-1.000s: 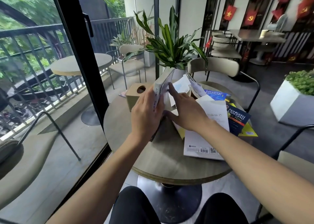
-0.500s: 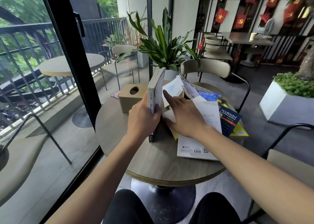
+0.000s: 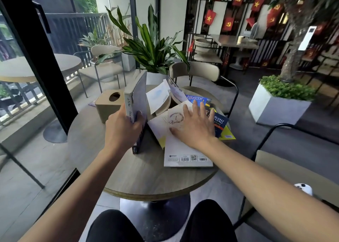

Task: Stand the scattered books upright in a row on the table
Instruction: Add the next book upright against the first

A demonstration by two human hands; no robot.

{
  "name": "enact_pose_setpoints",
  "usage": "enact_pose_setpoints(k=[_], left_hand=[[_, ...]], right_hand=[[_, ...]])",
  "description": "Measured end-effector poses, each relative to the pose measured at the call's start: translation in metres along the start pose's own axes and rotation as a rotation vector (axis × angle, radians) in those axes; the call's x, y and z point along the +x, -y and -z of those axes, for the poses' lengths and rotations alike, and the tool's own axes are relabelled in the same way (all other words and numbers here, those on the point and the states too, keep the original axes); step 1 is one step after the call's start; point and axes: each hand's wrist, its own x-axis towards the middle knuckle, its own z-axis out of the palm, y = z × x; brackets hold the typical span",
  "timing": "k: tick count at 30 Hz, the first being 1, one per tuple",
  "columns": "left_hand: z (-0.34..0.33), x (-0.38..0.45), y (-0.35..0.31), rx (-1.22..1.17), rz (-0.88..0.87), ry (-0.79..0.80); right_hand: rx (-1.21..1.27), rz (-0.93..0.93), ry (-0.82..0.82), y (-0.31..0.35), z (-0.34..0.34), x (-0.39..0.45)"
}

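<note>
My left hand (image 3: 122, 129) grips a pale grey book (image 3: 136, 98) that stands upright on the round wooden table (image 3: 143, 179), spine toward me. My right hand (image 3: 194, 126) lies flat, fingers spread, on a white book (image 3: 185, 150) with barcodes on its cover, lying on top of the pile. Under and beyond it lie a dark blue book (image 3: 220, 122), a yellow book (image 3: 227, 134), a blue book (image 3: 197, 99) and an open book with loose white pages (image 3: 161, 98).
A tan tissue box (image 3: 108, 106) stands just left of the upright book. A potted plant (image 3: 150, 47) sits at the table's far edge, with a beige chair (image 3: 196, 71) behind it. Another chair (image 3: 289, 170) is at my right. A glass door frame (image 3: 34, 50) runs along the left.
The grey book has been brought fully upright under my left hand. My right hand has left that book and moved right, flat onto the white book.
</note>
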Motion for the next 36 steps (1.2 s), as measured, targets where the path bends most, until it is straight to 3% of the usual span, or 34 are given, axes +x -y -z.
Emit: enact_pose_setpoints(k=[5, 10, 15, 18, 21, 26, 31, 36], left_hand=[[-0.001, 0.000, 0.003, 0.030, 0.020, 0.002], [0.000, -0.003, 0.008, 0.007, 0.032, 0.021], [-0.005, -0.014, 0.013, 0.015, 0.062, 0.110], [-0.010, -0.030, 0.022, 0.085, 0.042, 0.175], [-0.012, -0.036, 0.023, 0.111, 0.028, 0.170], [-0.009, -0.034, 0.019, 0.100, 0.046, 0.183], [-0.007, -0.033, 0.018, 0.057, 0.048, 0.175], [-0.007, -0.033, 0.021, 0.046, 0.041, 0.181]], right_hand=[[0.202, -0.228, 0.003, -0.001, 0.001, -0.003], [0.221, -0.330, -0.069, 0.000, 0.000, -0.005], [0.397, -0.395, -0.240, -0.003, 0.001, -0.003], [0.530, -0.363, -0.363, -0.002, 0.006, -0.004], [0.783, -0.321, -0.343, -0.002, 0.018, 0.005], [0.919, -0.208, -0.432, 0.010, 0.044, 0.016], [1.048, -0.088, -0.629, 0.044, 0.068, 0.012], [1.177, -0.002, -0.639, 0.075, 0.065, 0.017]])
